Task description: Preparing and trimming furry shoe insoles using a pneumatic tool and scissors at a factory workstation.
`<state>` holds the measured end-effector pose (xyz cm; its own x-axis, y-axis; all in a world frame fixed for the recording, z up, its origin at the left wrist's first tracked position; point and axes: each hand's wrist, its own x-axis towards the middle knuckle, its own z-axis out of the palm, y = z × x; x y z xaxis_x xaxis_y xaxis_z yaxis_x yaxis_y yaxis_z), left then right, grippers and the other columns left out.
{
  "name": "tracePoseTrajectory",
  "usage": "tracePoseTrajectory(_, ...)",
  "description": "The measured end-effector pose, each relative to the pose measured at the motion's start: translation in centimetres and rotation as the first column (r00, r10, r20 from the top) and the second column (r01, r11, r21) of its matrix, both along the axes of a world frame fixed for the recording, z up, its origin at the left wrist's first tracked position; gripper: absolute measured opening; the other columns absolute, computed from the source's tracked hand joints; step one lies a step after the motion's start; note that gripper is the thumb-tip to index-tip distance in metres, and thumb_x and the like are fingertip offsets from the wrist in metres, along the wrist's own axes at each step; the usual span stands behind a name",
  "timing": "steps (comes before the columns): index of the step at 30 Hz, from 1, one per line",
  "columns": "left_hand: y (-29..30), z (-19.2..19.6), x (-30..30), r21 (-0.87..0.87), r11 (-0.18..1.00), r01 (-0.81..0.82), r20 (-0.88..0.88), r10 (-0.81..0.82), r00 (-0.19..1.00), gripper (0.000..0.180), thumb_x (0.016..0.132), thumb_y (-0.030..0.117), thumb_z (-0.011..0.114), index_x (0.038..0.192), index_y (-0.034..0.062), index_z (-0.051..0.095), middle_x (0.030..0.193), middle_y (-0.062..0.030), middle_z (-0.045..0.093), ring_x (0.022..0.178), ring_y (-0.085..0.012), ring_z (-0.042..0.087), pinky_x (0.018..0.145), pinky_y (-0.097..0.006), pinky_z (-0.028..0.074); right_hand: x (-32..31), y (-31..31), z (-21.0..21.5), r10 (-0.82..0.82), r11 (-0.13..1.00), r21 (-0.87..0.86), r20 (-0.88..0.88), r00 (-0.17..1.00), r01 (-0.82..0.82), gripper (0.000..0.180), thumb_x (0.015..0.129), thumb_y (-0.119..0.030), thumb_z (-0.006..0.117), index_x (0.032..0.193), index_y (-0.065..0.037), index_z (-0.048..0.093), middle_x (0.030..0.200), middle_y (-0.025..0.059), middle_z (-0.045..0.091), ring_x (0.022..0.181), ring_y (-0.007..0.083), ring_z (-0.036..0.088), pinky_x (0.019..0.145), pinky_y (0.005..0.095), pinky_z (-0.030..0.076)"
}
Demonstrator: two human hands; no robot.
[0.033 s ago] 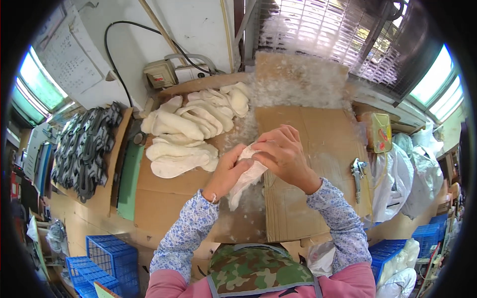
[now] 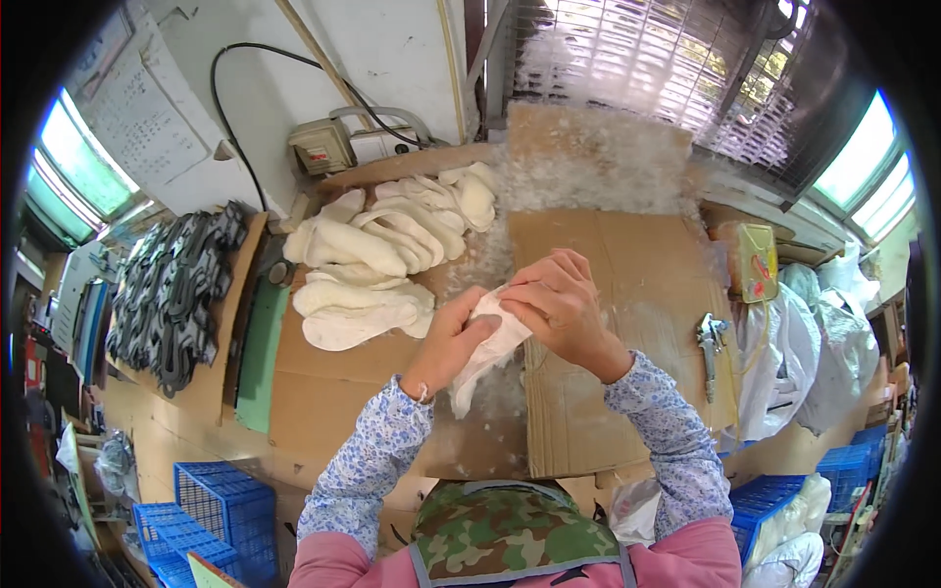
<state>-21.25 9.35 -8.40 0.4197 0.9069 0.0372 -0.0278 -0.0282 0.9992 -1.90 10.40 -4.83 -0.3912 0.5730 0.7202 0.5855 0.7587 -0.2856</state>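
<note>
Both my hands grip a soft, crumpled white fabric piece (image 2: 477,373) above the middle of the cardboard-covered table. My left hand (image 2: 453,338) is closed on its left side, with the thumb lying across the fabric. Bent fingers of my right hand (image 2: 561,309) pinch its upper end. The lower end of the fabric hangs down towards me in a narrow tip. Beyond my left hand lies a heap of cream, fuzzy, sole-shaped pieces (image 2: 358,321), overlapping each other. What they are exactly I cannot tell, though they resemble fleece shoe liners.
Cardboard sheets (image 2: 618,255) cover the table, with white fluff towards the back. A metal tool (image 2: 710,355) lies at the right edge beside white plastic bags (image 2: 765,363). Grey-and-black pieces (image 2: 172,294) are stacked at left. Blue crates (image 2: 230,514) stand below. A mesh screen (image 2: 637,73) closes the back.
The surroundings have shifted very slightly to the right in the picture. Both hands keep nearly the same grip on the white fabric piece.
</note>
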Motion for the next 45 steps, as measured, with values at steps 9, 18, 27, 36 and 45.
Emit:
tracePoseTrajectory(9,-0.8,1.0,-2.2,-0.068,0.983,-0.169,-0.100,0.162,0.982,0.022,0.088,0.007,0.051,0.108,0.0008,0.057,0.089,-0.0002,0.058,0.080,-0.0070,0.048,0.071,-0.024,0.042,-3.0,3.5,-3.2,-0.124,0.991,-0.068,-0.145,0.982,0.115,0.010,0.077,-0.013,0.069,0.077,-0.008,0.060,0.076,0.0037,0.052,0.075,0.0236,0.054,0.073,0.0367,0.043)
tracePoseTrajectory(18,-7.4,3.1,-10.1,-0.212,0.927,-0.310,-0.077,0.301,0.951,0.031,0.089,0.005,0.050,0.120,-0.0021,0.055,0.103,-0.0020,0.063,0.090,-0.0062,0.054,0.079,-0.023,0.045,5.6,8.7,-10.8,-0.267,0.839,-0.512,-0.092,0.959,0.184,0.021,0.083,-0.013,0.066,0.071,-0.001,0.054,0.072,0.0107,0.053,0.063,0.0225,0.050,0.056,0.0346,0.040)
tracePoseTrajectory(27,-6.4,2.0,-9.8,-0.162,0.918,-0.362,-0.172,0.335,0.926,0.028,0.092,0.010,0.053,0.118,0.0000,0.056,0.092,0.0003,0.060,0.080,-0.0050,0.049,0.072,-0.023,0.043,-4.2,3.2,-5.9,-0.052,0.946,-0.325,-0.075,0.996,0.025,0.017,0.077,-0.009,0.069,0.093,-0.007,0.067,0.099,0.0035,0.065,0.097,0.0266,0.061,0.085,0.0368,0.043)
tracePoseTrajectory(36,-5.2,1.5,-8.1,-0.054,0.969,-0.242,-0.285,0.218,0.934,0.021,0.092,0.012,0.051,0.109,0.0005,0.057,0.078,-0.0024,0.054,0.073,-0.0087,0.047,0.065,-0.027,0.042,-9.4,0.2,-3.1,0.286,0.934,-0.154,-0.215,0.934,-0.322,0.010,0.074,-0.014,0.074,0.077,-0.009,0.066,0.074,0.0022,0.057,0.072,0.0205,0.055,0.076,0.0337,0.040)
tracePoseTrajectory(45,-6.7,1.1,-10.3,0.126,0.984,-0.128,-0.396,0.168,0.903,0.023,0.089,0.010,0.051,0.111,0.0015,0.054,0.092,-0.0159,0.062,0.080,-0.0241,0.059,0.074,-0.035,0.046,-3.6,6.4,-10.1,-0.517,0.792,-0.590,-0.516,0.683,0.154,0.023,0.085,-0.013,0.065,0.067,-0.002,0.055,0.066,-0.0026,0.049,0.063,0.0079,0.046,0.057,0.0257,0.036)
